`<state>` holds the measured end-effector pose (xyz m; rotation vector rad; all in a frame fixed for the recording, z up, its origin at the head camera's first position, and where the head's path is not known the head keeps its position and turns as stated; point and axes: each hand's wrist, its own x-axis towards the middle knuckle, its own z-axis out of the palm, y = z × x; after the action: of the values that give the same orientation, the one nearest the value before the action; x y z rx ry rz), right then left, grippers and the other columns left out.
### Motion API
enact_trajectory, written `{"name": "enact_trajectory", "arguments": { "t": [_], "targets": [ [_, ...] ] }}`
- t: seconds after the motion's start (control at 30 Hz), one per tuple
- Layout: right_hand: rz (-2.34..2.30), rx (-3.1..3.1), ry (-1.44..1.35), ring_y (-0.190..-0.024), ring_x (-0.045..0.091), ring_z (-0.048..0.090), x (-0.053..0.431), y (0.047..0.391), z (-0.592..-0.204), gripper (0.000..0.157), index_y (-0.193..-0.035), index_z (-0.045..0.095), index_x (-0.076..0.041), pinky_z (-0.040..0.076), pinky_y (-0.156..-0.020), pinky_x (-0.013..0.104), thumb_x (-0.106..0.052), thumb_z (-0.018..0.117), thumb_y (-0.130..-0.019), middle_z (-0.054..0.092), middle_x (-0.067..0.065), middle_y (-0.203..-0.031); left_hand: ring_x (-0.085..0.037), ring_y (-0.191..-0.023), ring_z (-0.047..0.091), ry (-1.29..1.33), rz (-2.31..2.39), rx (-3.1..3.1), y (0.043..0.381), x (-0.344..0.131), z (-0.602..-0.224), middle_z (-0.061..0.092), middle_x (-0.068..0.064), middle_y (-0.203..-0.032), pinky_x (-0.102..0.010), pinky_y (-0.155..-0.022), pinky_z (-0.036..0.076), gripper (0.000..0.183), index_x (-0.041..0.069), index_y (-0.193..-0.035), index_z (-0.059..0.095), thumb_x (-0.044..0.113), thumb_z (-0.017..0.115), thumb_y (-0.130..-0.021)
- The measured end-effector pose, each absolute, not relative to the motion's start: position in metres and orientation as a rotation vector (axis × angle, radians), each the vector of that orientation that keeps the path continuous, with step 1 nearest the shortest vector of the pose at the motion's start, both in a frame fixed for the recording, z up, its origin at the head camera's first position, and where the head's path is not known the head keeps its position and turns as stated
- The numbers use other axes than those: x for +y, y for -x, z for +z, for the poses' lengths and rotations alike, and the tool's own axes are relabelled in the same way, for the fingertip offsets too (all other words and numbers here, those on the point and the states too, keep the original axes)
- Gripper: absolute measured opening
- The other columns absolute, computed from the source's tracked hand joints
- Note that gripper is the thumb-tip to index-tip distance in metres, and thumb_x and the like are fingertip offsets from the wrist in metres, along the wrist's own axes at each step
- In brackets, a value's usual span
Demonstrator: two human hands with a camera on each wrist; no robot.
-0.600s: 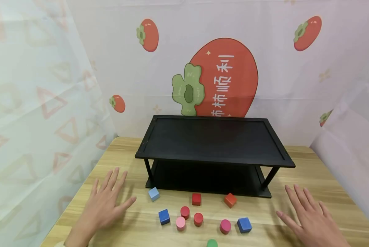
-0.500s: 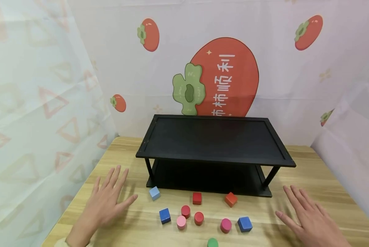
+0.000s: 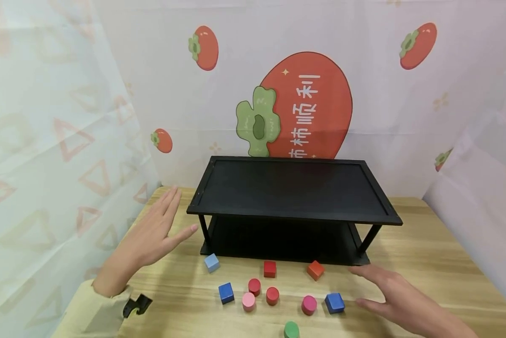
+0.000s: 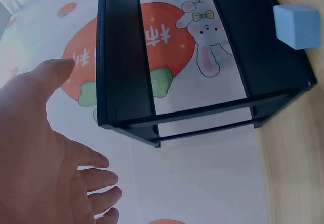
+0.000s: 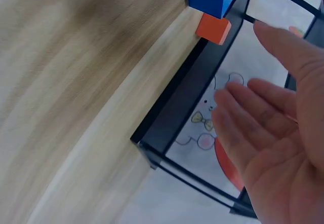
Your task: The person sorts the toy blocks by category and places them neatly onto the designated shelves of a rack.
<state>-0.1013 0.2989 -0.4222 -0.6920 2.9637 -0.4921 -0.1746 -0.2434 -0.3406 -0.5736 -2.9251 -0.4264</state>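
Observation:
My left hand (image 3: 151,234) is raised beside the left end of a black two-tier shelf (image 3: 291,190), its fingers straight and thumb spread, holding nothing. In the left wrist view, the shelf's end frame stands past that hand's fingertips, and a light blue cube (image 4: 298,26) lies by its lower tier. My right hand (image 3: 398,298) is above the table near the shelf's front right corner. Its fingers reach left, thumb apart, with nothing between them. Nearest to it is a blue cube (image 3: 335,303); an orange-red cube (image 3: 315,270) lies farther back.
In front of the shelf, a red cube (image 3: 269,269), another blue cube (image 3: 226,293) and several small discs, including a pink one (image 3: 248,302), a magenta one (image 3: 309,305) and a green one (image 3: 291,329), lie on the wooden table (image 3: 172,300). Printed cloth (image 3: 151,70) surrounds the table.
My left hand has risen and moved forward, and its sleeve now shows. The right hand has swung left towards the blue cube and turned onto its side. Cubes and discs stay put.

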Motion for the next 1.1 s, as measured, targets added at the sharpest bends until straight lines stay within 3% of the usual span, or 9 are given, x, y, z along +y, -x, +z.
{"name": "enact_trajectory", "arguments": {
  "t": [0.23,0.5,1.1],
  "targets": [
    [-0.591,2.749,0.838,-0.109,0.017,0.073,0.290,0.117,-0.425,0.065,-0.137,0.068,-0.010,0.064,-0.088,0.034,-0.049,0.084,-0.088,0.075,0.002,-0.130,-0.041,-0.166,0.009,0.597,-0.403,-2.965,0.193,-0.222,-0.331,0.006,-0.019,-0.179,-0.062,-0.133,0.016,0.100,-0.002,-0.168,0.008,0.067,0.045,-0.106],
    [-0.679,2.721,1.012,-0.104,0.011,0.072,0.282,0.121,-0.428,0.050,-0.129,0.071,-0.007,0.064,-0.087,0.031,-0.030,0.087,-0.088,0.077,0.002,-0.122,-0.044,-0.165,0.011,0.573,-0.356,-3.002,0.200,-0.214,-0.332,0.010,-0.024,-0.177,-0.062,-0.133,0.015,0.099,-0.005,-0.167,0.012,0.067,0.042,-0.107],
    [-0.714,2.627,0.950,-0.104,0.000,0.067,0.274,0.124,-0.437,0.034,-0.120,0.076,-0.021,0.064,-0.089,0.028,-0.027,0.087,-0.089,0.075,-0.007,-0.119,-0.045,-0.164,0.013,0.588,-0.279,-2.988,0.202,-0.211,-0.331,0.014,-0.026,-0.176,-0.062,-0.133,0.016,0.093,-0.008,-0.166,0.016,0.062,0.042,-0.109]
  ]
}}
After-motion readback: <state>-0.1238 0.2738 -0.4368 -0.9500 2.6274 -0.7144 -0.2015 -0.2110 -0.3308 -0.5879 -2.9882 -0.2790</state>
